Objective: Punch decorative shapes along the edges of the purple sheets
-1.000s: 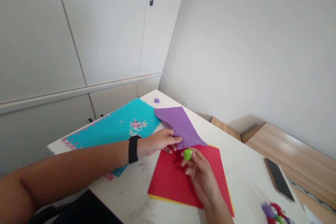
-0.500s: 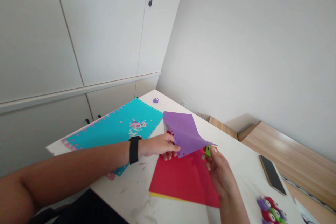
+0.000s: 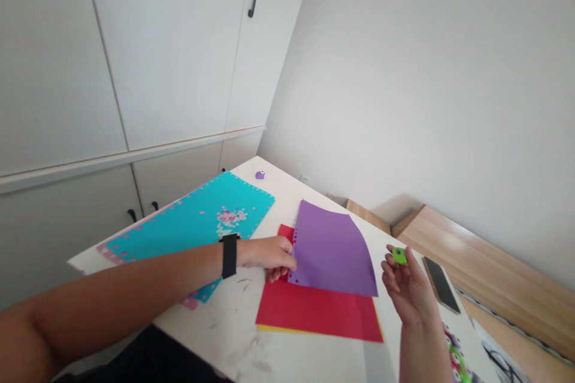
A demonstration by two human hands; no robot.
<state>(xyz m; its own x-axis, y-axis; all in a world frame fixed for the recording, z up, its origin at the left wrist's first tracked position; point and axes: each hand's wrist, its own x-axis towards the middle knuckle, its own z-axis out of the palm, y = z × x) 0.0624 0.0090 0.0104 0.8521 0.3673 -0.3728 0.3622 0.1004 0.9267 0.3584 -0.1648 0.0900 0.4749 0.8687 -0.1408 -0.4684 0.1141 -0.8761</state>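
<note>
A purple sheet (image 3: 335, 248) with small holes along its left edge lies over a red sheet (image 3: 318, 314), and a yellow edge shows beneath the red. My left hand (image 3: 272, 256) pinches the purple sheet's left edge. To the right of the sheets, my right hand (image 3: 406, 284) is raised, palm up, with a small green punch (image 3: 399, 255) between thumb and fingers. On the left lies a turquoise sheet (image 3: 197, 215) with holes along its edges, pink paper under it and a scatter of pink and white paper bits (image 3: 231, 215) on top.
A purple punch (image 3: 260, 175) sits near the white table's (image 3: 242, 323) far corner. At the right are a phone (image 3: 441, 285), several coloured punches (image 3: 457, 359) and a wooden unit (image 3: 485, 257). White cabinets stand at the left.
My right hand has moved right with the green punch, away from the purple sheet. The purple sheet's right part, lifted and curled before, now lies flatter over the red one.
</note>
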